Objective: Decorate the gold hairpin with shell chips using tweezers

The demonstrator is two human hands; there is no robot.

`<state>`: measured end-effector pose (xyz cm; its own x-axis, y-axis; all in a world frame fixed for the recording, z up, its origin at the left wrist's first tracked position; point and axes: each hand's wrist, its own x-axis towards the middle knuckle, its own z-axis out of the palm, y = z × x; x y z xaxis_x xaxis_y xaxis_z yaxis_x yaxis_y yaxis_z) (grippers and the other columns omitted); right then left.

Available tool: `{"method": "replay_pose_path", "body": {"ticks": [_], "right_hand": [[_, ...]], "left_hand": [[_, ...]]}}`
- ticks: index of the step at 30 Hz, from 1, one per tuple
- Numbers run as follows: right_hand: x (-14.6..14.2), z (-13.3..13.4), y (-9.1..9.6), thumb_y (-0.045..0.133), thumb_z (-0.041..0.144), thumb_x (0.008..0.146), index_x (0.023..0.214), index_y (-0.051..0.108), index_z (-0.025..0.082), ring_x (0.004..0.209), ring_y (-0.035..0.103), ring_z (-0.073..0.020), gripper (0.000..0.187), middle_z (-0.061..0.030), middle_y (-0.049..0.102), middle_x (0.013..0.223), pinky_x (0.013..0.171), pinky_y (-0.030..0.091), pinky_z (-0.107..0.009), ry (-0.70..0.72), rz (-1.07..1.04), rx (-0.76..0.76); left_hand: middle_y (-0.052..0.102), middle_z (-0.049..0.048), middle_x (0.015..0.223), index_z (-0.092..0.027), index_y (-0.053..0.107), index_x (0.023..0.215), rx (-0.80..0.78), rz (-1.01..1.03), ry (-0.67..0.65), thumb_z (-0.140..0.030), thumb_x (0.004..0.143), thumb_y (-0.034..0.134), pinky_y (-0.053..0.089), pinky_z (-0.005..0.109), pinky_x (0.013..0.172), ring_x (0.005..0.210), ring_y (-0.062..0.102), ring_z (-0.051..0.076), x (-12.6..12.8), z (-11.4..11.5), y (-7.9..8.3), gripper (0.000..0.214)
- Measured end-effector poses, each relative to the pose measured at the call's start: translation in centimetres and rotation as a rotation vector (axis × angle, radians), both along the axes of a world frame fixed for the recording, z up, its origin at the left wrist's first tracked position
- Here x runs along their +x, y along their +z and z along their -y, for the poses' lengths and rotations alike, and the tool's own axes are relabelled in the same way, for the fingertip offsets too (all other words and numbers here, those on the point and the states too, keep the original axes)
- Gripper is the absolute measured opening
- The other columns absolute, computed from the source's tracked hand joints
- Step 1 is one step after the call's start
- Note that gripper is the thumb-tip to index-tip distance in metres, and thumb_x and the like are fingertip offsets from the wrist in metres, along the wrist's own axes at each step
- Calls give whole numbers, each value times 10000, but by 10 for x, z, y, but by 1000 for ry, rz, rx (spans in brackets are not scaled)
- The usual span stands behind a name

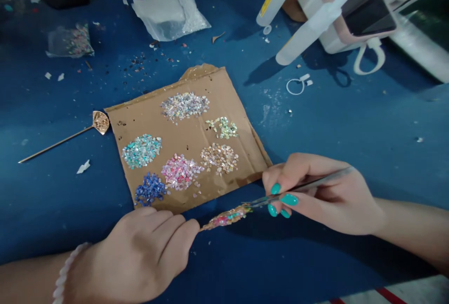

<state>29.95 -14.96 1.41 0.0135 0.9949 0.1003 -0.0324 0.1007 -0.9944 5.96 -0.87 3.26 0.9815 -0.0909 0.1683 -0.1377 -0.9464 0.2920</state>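
Low in the picture, my left hand is closed round the stem of a gold hairpin, which the fingers mostly hide. The hairpin's head sticks out to the right, tilted, and bears pink, teal and yellowish chips. My right hand pinches metal tweezers, whose tips meet the far end of that head. Whether a chip sits between the tips, I cannot tell. Just beyond both hands lies a cardboard sheet with small piles of chips: blue, pink, teal, tan, pale green and silvery.
Another gold hairpin with a fan-shaped head lies left of the cardboard. Plastic bags and scattered scraps lie behind it. Two white glue bottles stand at the back right beside a white device with a cable loop.
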Motion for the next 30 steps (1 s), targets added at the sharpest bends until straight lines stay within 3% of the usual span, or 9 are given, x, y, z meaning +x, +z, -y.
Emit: {"method": "replay_pose_path", "body": {"ticks": [30], "right_hand": [[2, 1, 1, 530, 178, 899, 940, 557, 233, 559, 536, -92, 73, 24, 560, 637, 491, 423, -205, 26, -58, -35]], "left_hand": [[613, -21, 659, -141, 518, 966, 18, -9, -25, -103, 977, 281, 377, 295, 512, 549, 556, 130, 0, -2, 1, 241]]}}
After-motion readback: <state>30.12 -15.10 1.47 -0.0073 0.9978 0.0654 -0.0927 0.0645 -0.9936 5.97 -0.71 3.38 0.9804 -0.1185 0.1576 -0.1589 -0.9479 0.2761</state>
